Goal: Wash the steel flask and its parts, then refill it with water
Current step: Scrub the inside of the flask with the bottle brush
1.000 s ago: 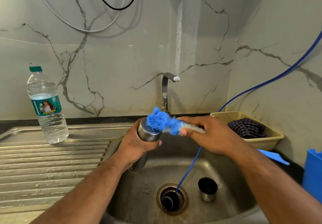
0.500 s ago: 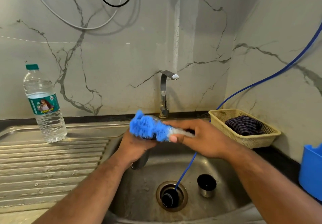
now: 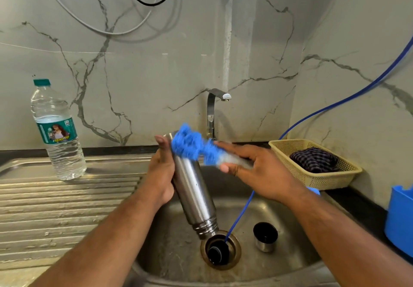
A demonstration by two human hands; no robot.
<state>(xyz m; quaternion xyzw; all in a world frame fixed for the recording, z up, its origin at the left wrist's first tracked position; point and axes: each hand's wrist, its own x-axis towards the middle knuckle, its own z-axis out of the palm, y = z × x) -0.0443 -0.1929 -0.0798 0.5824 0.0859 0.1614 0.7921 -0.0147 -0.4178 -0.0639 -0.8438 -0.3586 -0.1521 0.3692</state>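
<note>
Flask (image 3: pixel 194 192) was tilted over middle of sink (image 3: pixel 174 242), mouth down above drain (image 3: pixel 221 249), likely for run-off. Left hand (image 3: pixel 161 175) gripped its body. Right hand (image 3: pixel 257 170) pinched brush (image 3: pixel 192 144) handle, bristles on raised base. Cap (image 3: pixel 265 237) sat toward sink's right edge.

My left hand (image 3: pixel 162 172) wraps the flask (image 3: pixel 194 195), thumb pointing up along it. My right hand (image 3: pixel 259 170) pinches the brush (image 3: pixel 192 146) handle between thumb and outstretched fingers. Both forearms reach forward.
</note>
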